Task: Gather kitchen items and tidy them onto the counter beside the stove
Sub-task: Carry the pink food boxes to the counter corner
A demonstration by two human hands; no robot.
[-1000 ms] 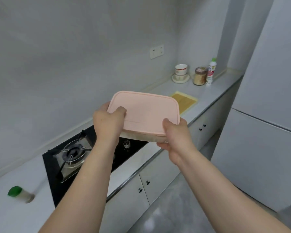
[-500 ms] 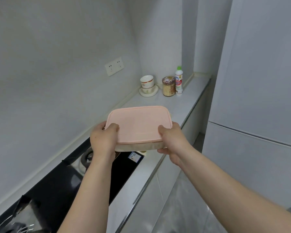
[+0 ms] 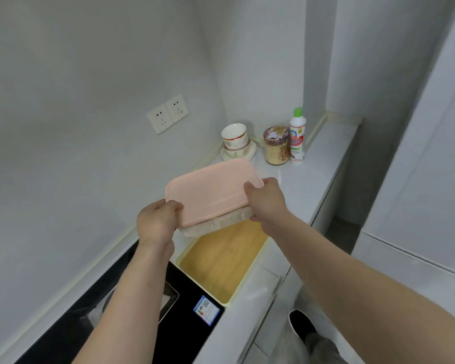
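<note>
Both hands hold a pink-lidded box over the counter.

The left hand (image 3: 156,222) grips the near left corner of the box (image 3: 212,195), thumb on the lid; the right hand (image 3: 267,199) grips its right end, thumb on top. The box is tilted, held in the air above the far end of a cutting board (image 3: 222,261) lying on the counter (image 3: 313,185), just right of the stove (image 3: 184,329). Beyond the hands stand stacked bowls (image 3: 235,140), a jar (image 3: 276,145) and a bottle (image 3: 296,137).
</note>
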